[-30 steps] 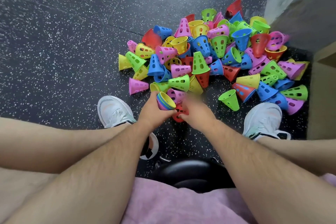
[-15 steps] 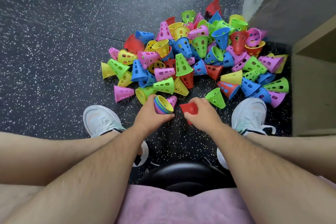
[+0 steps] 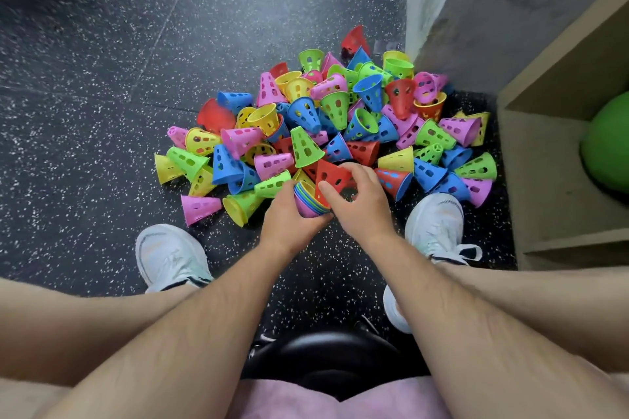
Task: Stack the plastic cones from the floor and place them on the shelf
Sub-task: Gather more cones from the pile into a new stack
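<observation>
The left hand [image 3: 289, 224] is curling round a short stack [image 3: 308, 202] of nested cones at the near edge of the pile [image 3: 340, 122], fingers wrapped under the purple outermost one. The right hand [image 3: 360, 206] is pinching a red cone [image 3: 332, 177] between thumb and fingertips, right against the stack's layered rims; whether it is seating inside I cannot tell.

By my reading the job is only getting going. A handful of cones are sitting nested, the red one looks to be going on next, and dozens are lying loose in the pile on the floor [image 3: 102, 78]. No cones are showing on the shelf [image 3: 544, 153], right of the pile, where only a green ball [image 3: 609, 146] is resting.

The cones are looking like thin, hard, glossy plastic. They are tapered with blunt tips and punched with oval holes, in red, blue, green, yellow and pink, so they should be nesting easily. The floor is looking like dark speckled rubber, the shelf like plain matte board.
</observation>
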`<action>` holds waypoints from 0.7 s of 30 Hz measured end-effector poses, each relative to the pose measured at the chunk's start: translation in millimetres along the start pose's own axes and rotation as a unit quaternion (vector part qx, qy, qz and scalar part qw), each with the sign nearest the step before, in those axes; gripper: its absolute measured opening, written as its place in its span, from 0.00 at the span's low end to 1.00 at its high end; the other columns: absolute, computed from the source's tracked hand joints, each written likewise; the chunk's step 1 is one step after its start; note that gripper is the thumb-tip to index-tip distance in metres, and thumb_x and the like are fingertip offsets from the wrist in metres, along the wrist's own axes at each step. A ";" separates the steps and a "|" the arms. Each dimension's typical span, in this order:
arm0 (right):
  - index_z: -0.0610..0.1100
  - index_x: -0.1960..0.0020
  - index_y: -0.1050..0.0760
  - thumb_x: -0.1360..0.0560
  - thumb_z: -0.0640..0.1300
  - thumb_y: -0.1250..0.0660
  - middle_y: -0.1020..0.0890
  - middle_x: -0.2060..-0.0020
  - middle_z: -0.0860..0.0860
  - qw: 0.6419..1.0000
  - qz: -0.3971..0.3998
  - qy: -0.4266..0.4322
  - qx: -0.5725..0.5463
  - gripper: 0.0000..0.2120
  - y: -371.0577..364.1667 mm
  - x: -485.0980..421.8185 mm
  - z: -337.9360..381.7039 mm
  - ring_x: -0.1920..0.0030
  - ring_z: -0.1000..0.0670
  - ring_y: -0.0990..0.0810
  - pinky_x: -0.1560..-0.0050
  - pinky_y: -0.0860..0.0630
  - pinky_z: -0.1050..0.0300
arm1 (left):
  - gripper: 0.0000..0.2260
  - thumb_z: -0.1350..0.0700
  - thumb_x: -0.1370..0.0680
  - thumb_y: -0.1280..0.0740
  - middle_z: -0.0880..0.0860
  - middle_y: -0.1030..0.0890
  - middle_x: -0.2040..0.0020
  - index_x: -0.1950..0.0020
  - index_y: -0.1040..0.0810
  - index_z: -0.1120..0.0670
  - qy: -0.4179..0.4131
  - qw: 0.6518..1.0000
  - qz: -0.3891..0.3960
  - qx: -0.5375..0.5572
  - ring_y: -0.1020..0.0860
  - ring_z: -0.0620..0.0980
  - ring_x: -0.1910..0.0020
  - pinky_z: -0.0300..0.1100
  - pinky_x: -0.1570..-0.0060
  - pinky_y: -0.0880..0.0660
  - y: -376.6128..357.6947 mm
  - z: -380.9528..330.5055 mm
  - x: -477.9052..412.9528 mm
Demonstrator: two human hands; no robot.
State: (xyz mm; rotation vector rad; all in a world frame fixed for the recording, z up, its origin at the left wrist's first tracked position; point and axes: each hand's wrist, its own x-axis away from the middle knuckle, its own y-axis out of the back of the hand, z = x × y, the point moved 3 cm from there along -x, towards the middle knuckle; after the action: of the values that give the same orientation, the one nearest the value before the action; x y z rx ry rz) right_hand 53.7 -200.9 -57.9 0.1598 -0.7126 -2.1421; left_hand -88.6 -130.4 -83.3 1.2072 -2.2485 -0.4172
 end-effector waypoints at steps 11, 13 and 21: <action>0.50 0.35 0.23 0.20 0.50 0.40 0.20 0.40 0.54 0.996 0.016 0.011 0.092 0.16 10.6 -5.7 -41.1 0.37 0.51 0.27 0.33 0.29 0.51 | 0.28 0.53 0.32 0.17 0.46 0.18 0.51 0.39 0.28 0.51 -0.007 0.996 0.051 0.075 0.19 0.40 0.56 0.37 0.52 0.21 -30.5 -13.2 -16.7; 0.48 0.31 0.26 0.21 0.42 0.40 0.23 0.35 0.52 0.982 0.024 0.009 0.189 0.19 18.4 -15.2 -53.8 0.33 0.47 0.30 0.31 0.31 0.49 | 0.30 0.53 0.33 0.16 0.46 0.19 0.50 0.37 0.28 0.51 0.000 0.995 0.069 0.066 0.19 0.41 0.54 0.34 0.51 0.23 -39.8 -11.3 -17.7; 0.52 0.27 0.30 0.23 0.36 0.36 0.42 0.21 0.50 0.924 0.156 -0.034 0.347 0.27 10.3 -39.7 -84.0 0.26 0.43 0.39 0.29 0.35 0.47 | 0.30 0.53 0.31 0.17 0.47 0.19 0.49 0.36 0.30 0.50 0.027 0.993 0.105 0.048 0.21 0.37 0.55 0.22 0.59 0.30 -51.2 -4.5 -22.0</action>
State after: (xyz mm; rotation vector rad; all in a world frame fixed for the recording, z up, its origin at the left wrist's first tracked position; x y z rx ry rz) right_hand 115.5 -211.9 -127.3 0.3213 -1.4178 -1.5233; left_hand -42.0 -140.2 -112.7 1.0012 -2.3419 -0.1956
